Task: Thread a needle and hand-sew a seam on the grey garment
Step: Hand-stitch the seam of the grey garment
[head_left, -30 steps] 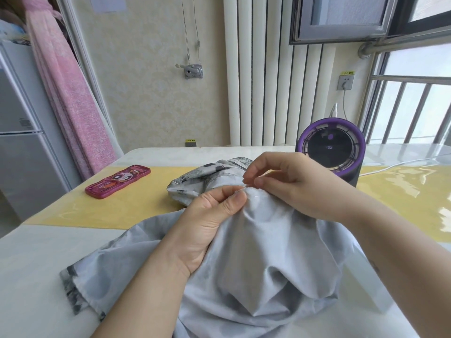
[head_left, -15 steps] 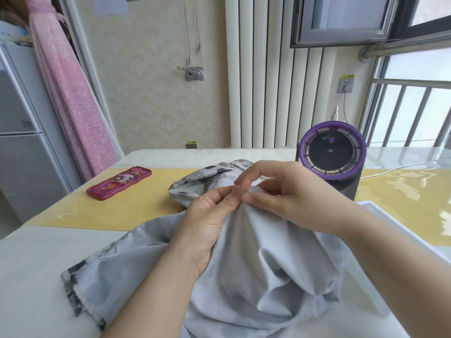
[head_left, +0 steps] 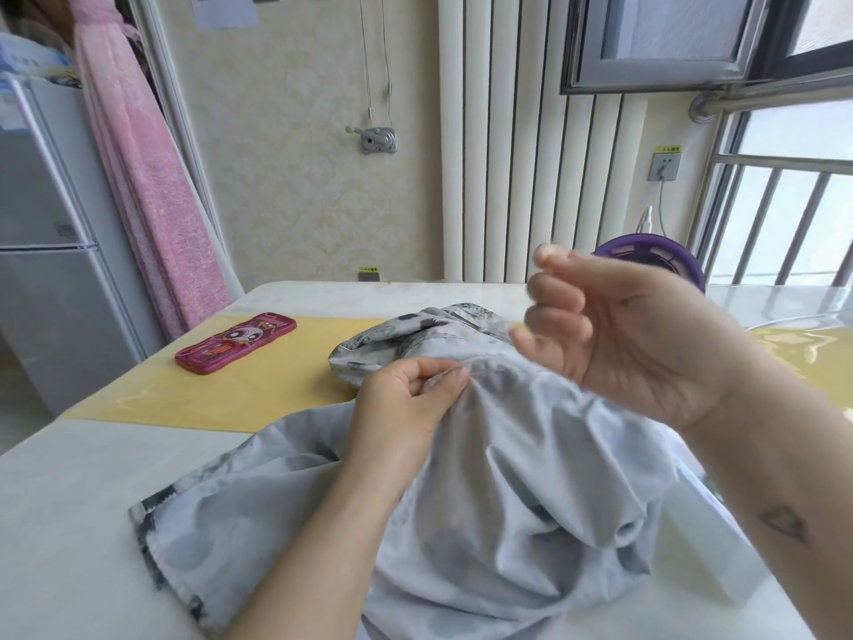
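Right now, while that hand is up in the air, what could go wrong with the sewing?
1. The right hand is raised above the grey garment and blurred. I cannot see a needle or thread, but a hard pull might pucker the seam or snap the thread.
2. Only the left hand pinches the fold. If that grip slips, the cloth could shift.
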`<state>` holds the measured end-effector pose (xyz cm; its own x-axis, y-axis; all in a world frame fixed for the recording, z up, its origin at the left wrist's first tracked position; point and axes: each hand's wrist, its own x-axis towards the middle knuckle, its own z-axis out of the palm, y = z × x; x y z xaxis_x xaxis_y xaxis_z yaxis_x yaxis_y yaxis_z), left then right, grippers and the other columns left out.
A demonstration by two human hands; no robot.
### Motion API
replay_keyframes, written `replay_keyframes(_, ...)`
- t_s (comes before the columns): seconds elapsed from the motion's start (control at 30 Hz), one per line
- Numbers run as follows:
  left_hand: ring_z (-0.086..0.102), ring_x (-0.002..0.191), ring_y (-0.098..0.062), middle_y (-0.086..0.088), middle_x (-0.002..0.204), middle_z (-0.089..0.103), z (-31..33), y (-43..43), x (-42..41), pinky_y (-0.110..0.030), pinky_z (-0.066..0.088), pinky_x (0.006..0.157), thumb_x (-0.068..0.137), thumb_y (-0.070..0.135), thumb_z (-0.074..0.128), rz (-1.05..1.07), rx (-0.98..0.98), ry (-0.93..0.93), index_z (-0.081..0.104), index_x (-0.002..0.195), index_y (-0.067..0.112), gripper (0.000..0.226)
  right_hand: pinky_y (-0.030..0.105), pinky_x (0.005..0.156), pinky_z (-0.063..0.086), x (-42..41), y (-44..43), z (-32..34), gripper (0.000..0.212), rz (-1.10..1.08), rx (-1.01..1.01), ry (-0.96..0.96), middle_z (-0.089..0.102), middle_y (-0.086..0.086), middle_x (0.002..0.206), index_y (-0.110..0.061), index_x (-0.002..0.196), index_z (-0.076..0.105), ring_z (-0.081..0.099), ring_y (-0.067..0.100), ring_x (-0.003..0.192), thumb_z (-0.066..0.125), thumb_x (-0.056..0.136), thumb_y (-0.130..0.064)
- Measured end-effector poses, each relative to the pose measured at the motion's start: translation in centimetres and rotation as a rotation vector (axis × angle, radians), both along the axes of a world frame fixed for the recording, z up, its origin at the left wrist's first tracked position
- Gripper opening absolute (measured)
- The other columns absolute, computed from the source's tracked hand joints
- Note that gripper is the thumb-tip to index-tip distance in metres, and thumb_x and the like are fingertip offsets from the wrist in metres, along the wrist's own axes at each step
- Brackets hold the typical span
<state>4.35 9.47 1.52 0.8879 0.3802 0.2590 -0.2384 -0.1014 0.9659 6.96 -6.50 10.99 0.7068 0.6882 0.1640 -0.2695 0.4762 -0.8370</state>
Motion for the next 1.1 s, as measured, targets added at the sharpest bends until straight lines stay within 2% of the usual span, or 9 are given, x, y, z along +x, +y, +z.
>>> replay_keyframes(0.1,0.065,0.073,-0.004,0.006,0.074,0.073,0.1,0.0,-0.1,-0.02,0.05,0.074,0.083,0.01,0.069,0.002,0.002,-0.031,0.068,0.078,0.021,0.012,0.042,0.06,0.06,0.0,0.4,-1.5,0.013,-0.043,-0.459,-0.232,0.03,-0.005,0.051,-0.011,0.085,0.053,0.027,0.008,0.039,0.044,0.094,-0.007)
replay_keyframes(0.2,0.066,0.074,-0.003,0.008,0.074,0.073,0.2,0.1,-0.1,-0.017,0.05,0.073,0.083,0.011,0.069,0.021,0.021,-0.05,0.068,0.077,0.022,0.012,0.043,0.068,0.059,0.6,1.2,-3.4,0.017,-0.356,-0.922,-0.713,0.048,-0.012,0.047,-0.012,0.085,0.059,0.053,0.012,0.046,0.056,0.092,-0.027)
replay_keyframes(0.3,0.066,0.071,-0.001,0.008,0.071,0.073,0.4,0.0,-0.2,-0.012,0.049,0.069,0.083,0.01,0.069,0.009,0.051,-0.082,0.068,0.077,0.022,0.014,0.015,0.047,0.042,0.8,1.6,-4.2,0.024,-0.432,-1.002,-0.918,0.048,-0.01,0.046,-0.02,0.078,0.062,0.046,0.001,0.044,0.067,0.08,-0.043)
replay_keyframes(0.4,0.065,0.071,0.001,0.01,0.071,0.072,0.3,0.0,-0.2,-0.011,0.047,0.069,0.083,0.011,0.069,0.01,0.076,-0.096,0.068,0.077,0.023,0.013,0.015,0.046,0.034,1.0,1.6,-4.4,0.02,-0.48,-1.039,-1.042,0.043,-0.008,0.046,-0.024,0.07,0.061,0.043,0.003,0.045,0.069,0.081,-0.039)
replay_keyframes(0.57,0.067,0.076,-0.002,0.009,0.076,0.074,0.3,0.2,-0.2,-0.014,0.05,0.072,0.083,0.013,0.069,-0.003,0.079,-0.07,0.069,0.077,0.024,0.012,0.022,0.045,0.027,1.0,1.2,-3.4,0.02,-0.505,-0.756,-0.917,0.033,-0.011,0.041,-0.016,0.07,0.064,0.027,0.007,0.041,0.069,0.084,-0.029)
replay_keyframes(0.67,0.064,0.071,0.002,0.011,0.074,0.073,0.2,0.2,-0.2,-0.01,0.046,0.069,0.083,0.012,0.069,0.01,0.09,-0.057,0.069,0.078,0.023,0.013,0.046,0.061,0.05,0.8,1.3,-2.8,0.021,-0.305,-0.32,-0.541,0.033,-0.011,0.043,-0.01,0.07,0.054,0.024,0.005,0.04,0.065,0.085,-0.02)
replay_keyframes(0.77,0.062,0.069,0.003,0.011,0.072,0.072,0.0,0.4,-0.1,-0.01,0.044,0.066,0.083,0.014,0.07,0.028,0.121,-0.052,0.069,0.077,0.023,0.012,0.033,0.064,0.058,0.9,0.8,-2.0,0.023,0.053,-0.023,-0.171,0.016,-0.009,0.051,-0.016,0.065,0.059,0.015,0.005,0.04,0.055,0.088,-0.018)
replay_keyframes(0.93,0.061,0.066,0.007,0.015,0.067,0.07,0.0,0.4,-0.1,-0.007,0.044,0.064,0.083,0.013,0.069,0.042,0.112,-0.054,0.068,0.076,0.023,0.013,0.025,0.051,0.053,2.0,-1.8,-1.8,0.014,0.525,-0.325,-0.201,0.022,-0.005,0.056,-0.011,0.086,0.06,0.033,0.007,0.041,0.065,0.088,-0.024)
replay_keyframes(1.1,0.064,0.069,0.004,0.012,0.069,0.071,0.3,0.2,-0.1,-0.008,0.046,0.067,0.082,0.01,0.07,0.036,0.112,-0.093,0.067,0.075,0.024,0.016,0.017,0.051,0.044,1.2,-1.0,-2.2,0.026,-0.2,-1.088,-0.849,0.044,-0.01,0.048,-0.022,0.084,0.063,0.054,0.007,0.045,0.067,0.078,-0.047)
